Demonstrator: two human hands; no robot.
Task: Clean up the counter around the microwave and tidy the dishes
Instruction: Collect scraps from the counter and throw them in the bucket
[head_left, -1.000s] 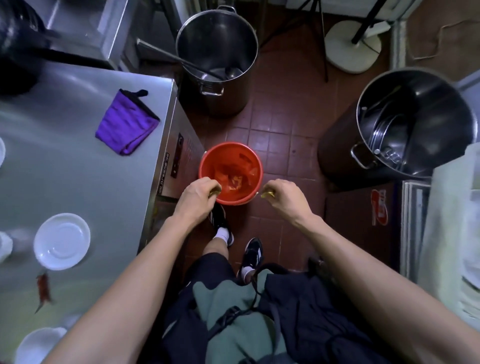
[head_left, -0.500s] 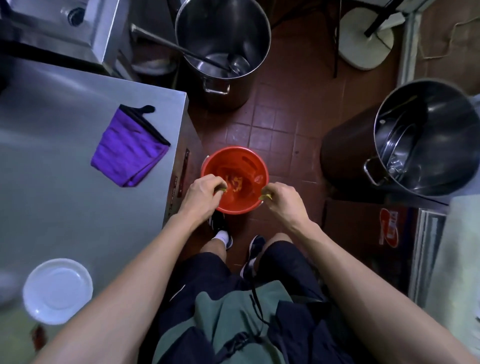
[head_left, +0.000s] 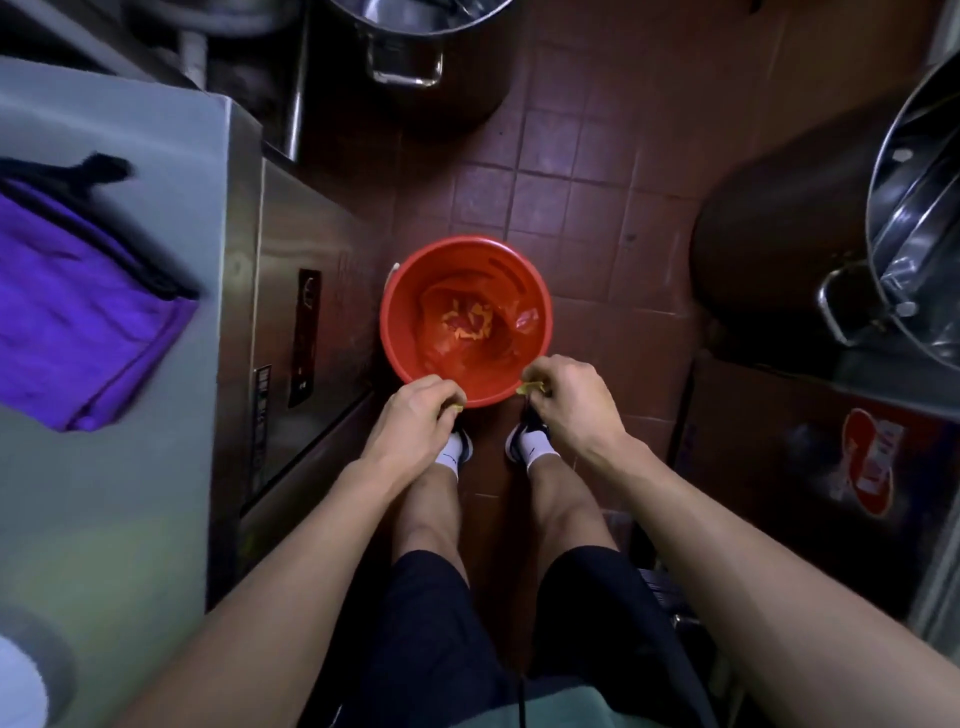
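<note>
A round orange plastic bucket stands on the red tiled floor. Small yellow scraps are pinched by the left hand and right hand at its near rim.

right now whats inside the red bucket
The red bucket holds a red plastic liner with yellow scraps at the bottom. Whatever lies under the liner is covered. Both hands pinch yellowish bits at its near rim.

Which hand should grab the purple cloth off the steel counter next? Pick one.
Left. The left hand is nearer the purple cloth on the steel counter; the right hand would cross over.
</note>
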